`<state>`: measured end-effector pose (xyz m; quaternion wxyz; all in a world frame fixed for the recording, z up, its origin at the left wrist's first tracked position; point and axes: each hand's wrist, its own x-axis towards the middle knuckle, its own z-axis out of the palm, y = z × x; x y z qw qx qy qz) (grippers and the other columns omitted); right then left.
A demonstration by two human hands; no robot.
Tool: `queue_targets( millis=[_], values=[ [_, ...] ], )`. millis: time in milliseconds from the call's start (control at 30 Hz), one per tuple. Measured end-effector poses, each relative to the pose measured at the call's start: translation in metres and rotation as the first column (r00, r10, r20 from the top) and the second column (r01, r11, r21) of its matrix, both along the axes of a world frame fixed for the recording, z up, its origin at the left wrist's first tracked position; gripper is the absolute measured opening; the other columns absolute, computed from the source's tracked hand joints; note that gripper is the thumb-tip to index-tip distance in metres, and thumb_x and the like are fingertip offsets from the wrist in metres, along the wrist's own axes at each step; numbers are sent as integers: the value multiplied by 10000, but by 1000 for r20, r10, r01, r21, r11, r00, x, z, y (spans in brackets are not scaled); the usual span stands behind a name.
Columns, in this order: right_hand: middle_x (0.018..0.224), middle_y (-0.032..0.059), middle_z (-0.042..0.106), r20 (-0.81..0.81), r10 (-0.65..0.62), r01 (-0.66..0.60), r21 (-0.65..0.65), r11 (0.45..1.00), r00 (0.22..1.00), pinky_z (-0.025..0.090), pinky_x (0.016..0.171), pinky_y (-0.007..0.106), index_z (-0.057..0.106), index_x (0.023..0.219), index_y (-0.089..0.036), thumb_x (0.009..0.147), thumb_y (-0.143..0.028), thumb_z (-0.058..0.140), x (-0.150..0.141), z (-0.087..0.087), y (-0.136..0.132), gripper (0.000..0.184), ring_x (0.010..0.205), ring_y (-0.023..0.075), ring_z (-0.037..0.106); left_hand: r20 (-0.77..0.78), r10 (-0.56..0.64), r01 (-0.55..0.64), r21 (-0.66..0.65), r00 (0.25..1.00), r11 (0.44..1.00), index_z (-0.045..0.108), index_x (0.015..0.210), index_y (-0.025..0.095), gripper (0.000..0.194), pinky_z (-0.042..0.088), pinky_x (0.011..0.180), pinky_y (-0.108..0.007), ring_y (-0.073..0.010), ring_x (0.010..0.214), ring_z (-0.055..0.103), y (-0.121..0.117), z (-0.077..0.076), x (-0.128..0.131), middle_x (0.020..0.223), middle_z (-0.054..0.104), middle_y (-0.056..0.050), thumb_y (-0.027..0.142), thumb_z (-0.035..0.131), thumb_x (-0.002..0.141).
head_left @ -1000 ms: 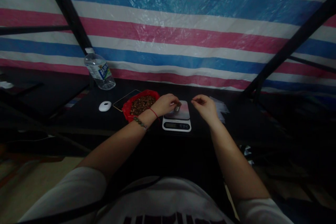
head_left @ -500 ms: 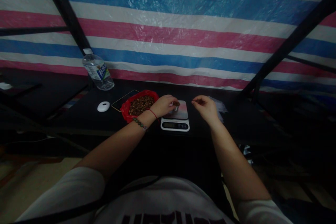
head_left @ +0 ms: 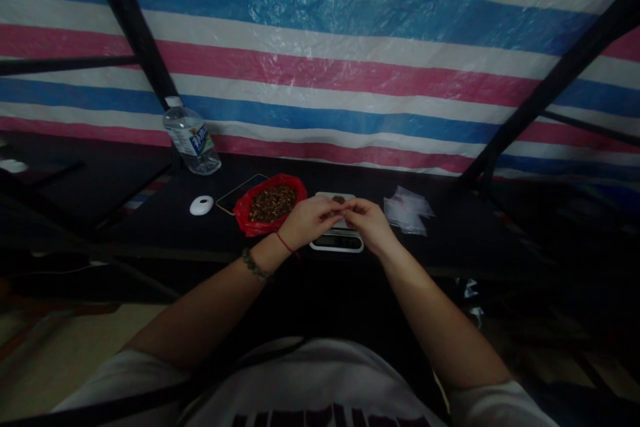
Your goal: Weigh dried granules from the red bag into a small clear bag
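My left hand (head_left: 309, 219) and my right hand (head_left: 369, 221) meet at the fingertips above a white kitchen scale (head_left: 337, 247). Both are closed in a pinch; what sits between the fingers is too small and dim to make out. A little clump of brown bits (head_left: 339, 199) shows just behind the fingertips, over the scale's plate. Left of the scale, close to my left hand, lies a red plastic bag (head_left: 244, 219) opened like a bowl, filled with brown seed-like pieces (head_left: 273, 203). My hands cover much of the scale's plate.
Several clear plastic bags (head_left: 407, 209) lie right of the scale. A phone-like flat dark thing (head_left: 239, 192) lies partly behind the red bag. Further left are a white oval object (head_left: 201, 205) and a clear bottle (head_left: 193, 140). Dark frame bars (head_left: 133, 20) and a striped sheet stand behind.
My right hand has moved left from beside the clear bags to meet my left hand over the scale, uncovering those bags. The view has shifted slightly.
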<state>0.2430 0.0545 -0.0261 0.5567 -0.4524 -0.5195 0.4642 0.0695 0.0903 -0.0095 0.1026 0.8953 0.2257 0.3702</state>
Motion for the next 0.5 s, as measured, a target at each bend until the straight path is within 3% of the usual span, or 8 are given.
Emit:
queue_targets(
  millis=[167, 333, 433, 500],
  values=[
    [599, -28, 565, -185, 20, -51, -166, 985, 983, 345, 483, 229, 668, 717, -190, 566, -363, 800, -15, -4, -5, 264, 502, 86, 456, -3, 76, -75, 20, 997, 997, 693, 947, 197, 142, 494, 780, -267, -150, 855, 647, -4, -5, -11, 896, 718, -27, 213, 584, 857],
    [633, -4, 593, -162, 37, -70, -198, 978, 986, 364, 468, 218, 692, 744, -183, 582, -427, 789, -21, -6, -8, 308, 512, 87, 467, -70, 137, -138, -7, 988, 990, 697, 909, 193, 152, 494, 757, -261, -152, 798, 648, -7, -5, -27, 842, 713, -29, 249, 566, 855],
    [688, 15, 622, -97, 36, -57, -215, 975, 995, 377, 466, 213, 700, 803, -183, 600, -453, 762, -15, -1, -9, 344, 530, 93, 483, -98, 282, -285, -23, 954, 958, 693, 903, 182, 176, 499, 767, -291, -177, 810, 649, 6, -8, -49, 864, 708, -48, 274, 554, 849],
    [702, 16, 632, -63, 12, -23, -189, 982, 998, 385, 472, 209, 695, 807, -185, 602, -449, 752, -6, 3, -8, 339, 536, 92, 489, -146, 424, -432, -27, 894, 902, 696, 914, 173, 200, 506, 772, -329, -208, 820, 649, 18, -11, -66, 889, 708, -68, 275, 539, 844]
  ],
)
